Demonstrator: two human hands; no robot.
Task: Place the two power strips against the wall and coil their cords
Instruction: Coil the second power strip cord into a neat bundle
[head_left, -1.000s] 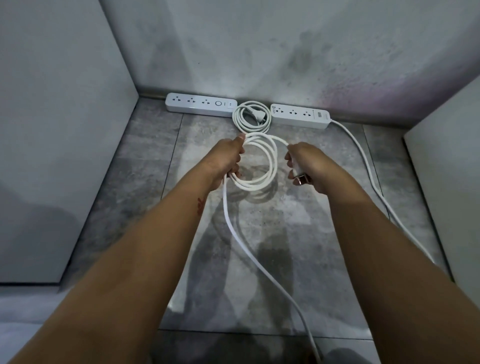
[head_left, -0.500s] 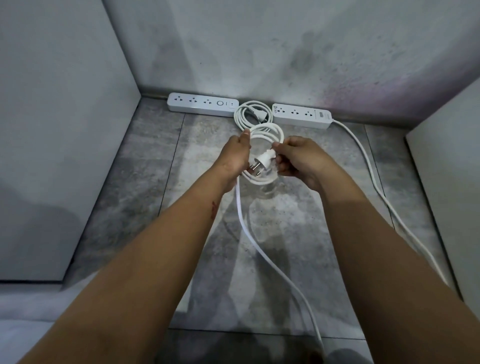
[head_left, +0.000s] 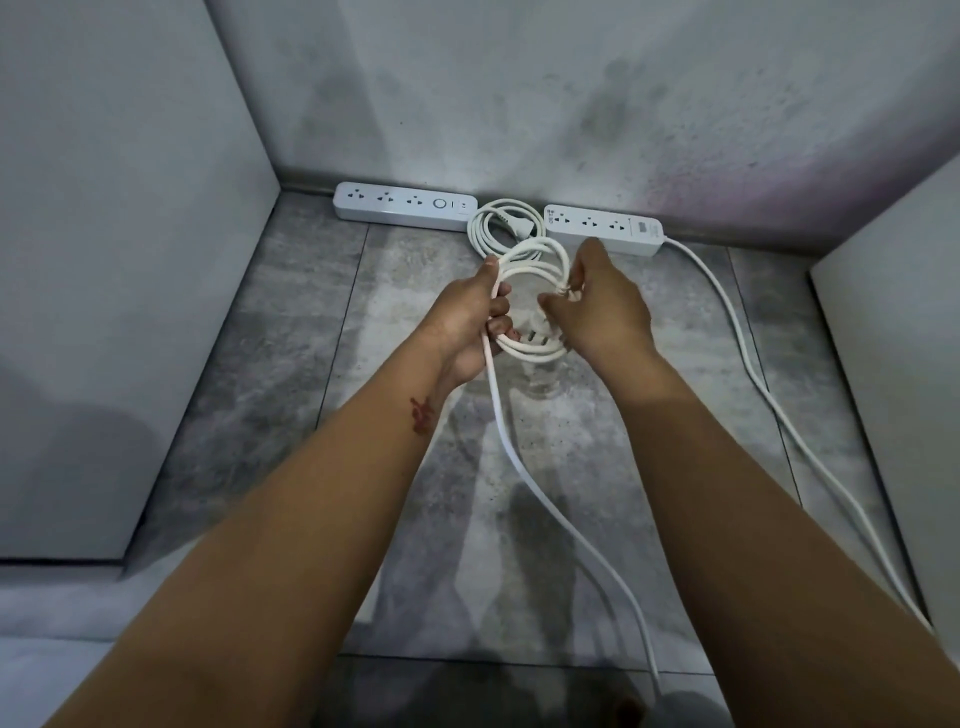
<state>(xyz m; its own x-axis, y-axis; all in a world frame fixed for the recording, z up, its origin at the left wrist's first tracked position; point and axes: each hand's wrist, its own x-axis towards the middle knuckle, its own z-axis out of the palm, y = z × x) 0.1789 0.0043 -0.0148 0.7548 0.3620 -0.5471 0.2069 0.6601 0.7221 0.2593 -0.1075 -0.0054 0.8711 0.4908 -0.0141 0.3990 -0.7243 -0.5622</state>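
A white cord coil (head_left: 530, 306) is held up over the floor between both hands. The left hand (head_left: 470, 325) is wrapped shut around the coil's left side, loops bunched in the fist, and 1 loose run of cord (head_left: 524, 478) drops out of that fist and trails toward the bottom edge of the view. The right hand (head_left: 605, 306) is pinched on the coil's right side, thumb and fingertips closed on the strands; whatever is tucked under those fingers can't be made out.

Just past the hands, a 2nd coil (head_left: 501, 226) is lying flat on the tiles with its plug (head_left: 522, 227) resting across it, squeezed into the gap between the 2 power strips. The left power strip (head_left: 405, 207) and the right power strip (head_left: 602, 228) are both laid lengthwise along the foot of the back wall (head_left: 519, 93), looking flush against it. From the right strip's far end a cord (head_left: 753, 364) is run along the floor's right side, close to the right panel (head_left: 893, 364).

The tiled floor (head_left: 291, 338) is boxed in on 3 sides: left panel (head_left: 119, 208), back wall, right panel. Open tile is left on the left side of the arms and in the middle below the hands, crossed only by the hanging cord.
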